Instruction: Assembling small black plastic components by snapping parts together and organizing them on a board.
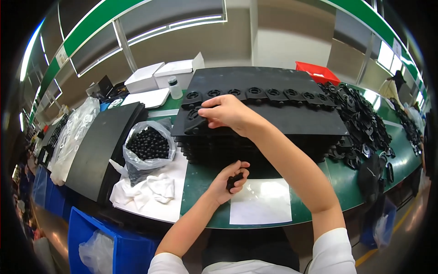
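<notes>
My right hand [228, 113] reaches across to the left end of a stack of black boards [255, 121]. Its thumb and fingertips close on the edge of a black plastic part with a round opening [194, 119], which lies on the top board. Behind it, a row of similar black parts [255, 92] runs across the board. Lower down, in front of the stack, my left hand [229, 181] is curled around a small black piece [234, 181]; the fingers cover much of it, so its exact kind is unclear.
A clear bag of small black balls [148, 144] sits left of the stack, above a white cloth [150, 189]. Black parts [360, 121] pile up at the right. A white sheet [260, 202] lies at the green table's front edge. A red bin [318, 72] stands behind.
</notes>
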`<action>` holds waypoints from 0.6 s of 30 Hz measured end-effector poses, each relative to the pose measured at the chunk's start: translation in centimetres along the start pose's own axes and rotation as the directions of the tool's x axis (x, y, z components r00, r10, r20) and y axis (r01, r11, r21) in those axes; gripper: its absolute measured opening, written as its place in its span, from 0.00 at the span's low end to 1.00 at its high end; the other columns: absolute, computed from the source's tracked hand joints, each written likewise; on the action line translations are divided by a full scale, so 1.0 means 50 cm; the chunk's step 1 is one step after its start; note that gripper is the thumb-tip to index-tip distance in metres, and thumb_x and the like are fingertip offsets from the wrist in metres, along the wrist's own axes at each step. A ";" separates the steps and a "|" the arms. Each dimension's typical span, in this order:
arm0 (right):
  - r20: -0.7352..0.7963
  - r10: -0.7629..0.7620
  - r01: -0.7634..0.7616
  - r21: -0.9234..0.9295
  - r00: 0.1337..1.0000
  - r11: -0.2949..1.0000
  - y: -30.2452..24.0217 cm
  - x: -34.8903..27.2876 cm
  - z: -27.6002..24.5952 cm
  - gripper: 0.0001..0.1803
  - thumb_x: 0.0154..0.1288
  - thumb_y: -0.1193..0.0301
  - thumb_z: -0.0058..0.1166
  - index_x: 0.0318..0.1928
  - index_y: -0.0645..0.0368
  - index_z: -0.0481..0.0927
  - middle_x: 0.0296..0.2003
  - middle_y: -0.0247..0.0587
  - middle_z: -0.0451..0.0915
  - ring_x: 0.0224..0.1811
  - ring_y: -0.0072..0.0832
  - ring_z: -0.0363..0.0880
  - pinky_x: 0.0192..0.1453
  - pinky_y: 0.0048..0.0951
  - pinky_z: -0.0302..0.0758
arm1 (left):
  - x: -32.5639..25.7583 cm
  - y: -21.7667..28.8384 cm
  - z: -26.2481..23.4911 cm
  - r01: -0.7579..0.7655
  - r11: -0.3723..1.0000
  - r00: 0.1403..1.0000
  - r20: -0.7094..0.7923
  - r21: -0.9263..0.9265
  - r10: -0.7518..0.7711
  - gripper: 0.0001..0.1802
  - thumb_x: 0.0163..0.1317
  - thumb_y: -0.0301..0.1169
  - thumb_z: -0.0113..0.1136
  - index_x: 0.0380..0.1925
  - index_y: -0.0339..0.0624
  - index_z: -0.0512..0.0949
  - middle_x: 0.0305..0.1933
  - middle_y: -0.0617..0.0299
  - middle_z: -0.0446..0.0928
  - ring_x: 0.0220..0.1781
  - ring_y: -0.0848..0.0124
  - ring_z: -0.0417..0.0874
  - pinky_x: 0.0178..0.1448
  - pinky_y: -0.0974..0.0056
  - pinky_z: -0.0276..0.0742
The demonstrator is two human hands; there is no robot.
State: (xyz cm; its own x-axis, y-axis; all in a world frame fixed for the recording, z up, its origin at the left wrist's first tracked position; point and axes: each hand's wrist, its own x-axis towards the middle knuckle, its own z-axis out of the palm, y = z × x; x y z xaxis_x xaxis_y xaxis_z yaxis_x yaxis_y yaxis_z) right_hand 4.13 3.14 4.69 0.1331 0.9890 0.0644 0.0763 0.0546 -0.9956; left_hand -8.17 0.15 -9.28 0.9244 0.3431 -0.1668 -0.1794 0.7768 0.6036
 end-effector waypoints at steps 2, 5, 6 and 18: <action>0.009 0.084 -0.084 0.001 0.996 0.996 0.002 0.021 0.015 0.23 0.55 0.72 0.60 0.50 0.71 0.71 0.29 0.40 0.78 0.26 0.20 0.76 0.33 0.19 0.77 | 0.000 -0.002 -0.003 -0.014 0.998 1.000 0.021 0.054 0.013 0.15 0.64 0.38 0.48 0.44 0.38 0.69 0.29 0.64 0.68 0.21 0.80 0.61 0.18 0.78 0.53; -0.053 0.002 -0.011 -0.175 0.999 0.985 0.005 0.031 0.028 0.21 0.54 0.72 0.61 0.45 0.71 0.72 0.26 0.42 0.79 0.23 0.22 0.78 0.27 0.20 0.78 | -0.001 -0.003 -0.004 -0.017 0.998 0.999 0.041 0.060 0.015 0.14 0.62 0.34 0.50 0.45 0.38 0.69 0.29 0.63 0.68 0.22 0.79 0.61 0.18 0.78 0.53; -0.099 -0.056 0.024 -0.304 0.993 0.952 0.005 0.028 0.030 0.20 0.54 0.72 0.61 0.44 0.71 0.72 0.25 0.43 0.79 0.21 0.22 0.78 0.25 0.21 0.78 | -0.002 -0.003 -0.002 -0.015 0.998 0.999 0.042 0.060 0.013 0.14 0.62 0.34 0.50 0.45 0.38 0.69 0.29 0.63 0.68 0.22 0.79 0.61 0.18 0.78 0.53; -0.290 -0.860 0.560 -0.663 0.420 0.497 0.091 -0.258 -0.091 0.12 0.53 0.85 0.55 0.40 0.62 0.75 0.34 0.42 0.78 0.32 0.25 0.77 0.37 0.23 0.74 | 0.006 -0.005 -0.001 -0.034 0.995 0.999 -0.027 0.093 0.036 0.18 0.59 0.22 0.47 0.51 0.40 0.65 0.42 0.57 0.71 0.22 0.78 0.66 0.15 0.79 0.56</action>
State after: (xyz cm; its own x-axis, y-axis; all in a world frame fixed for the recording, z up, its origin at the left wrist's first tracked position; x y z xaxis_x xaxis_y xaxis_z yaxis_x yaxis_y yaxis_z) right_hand 7.24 -9.99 -0.34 0.2767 0.3284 0.9031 0.7679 0.4895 -0.4132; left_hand -7.85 0.08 -9.51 0.9077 0.3853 -0.1661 -0.1781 0.7124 0.6788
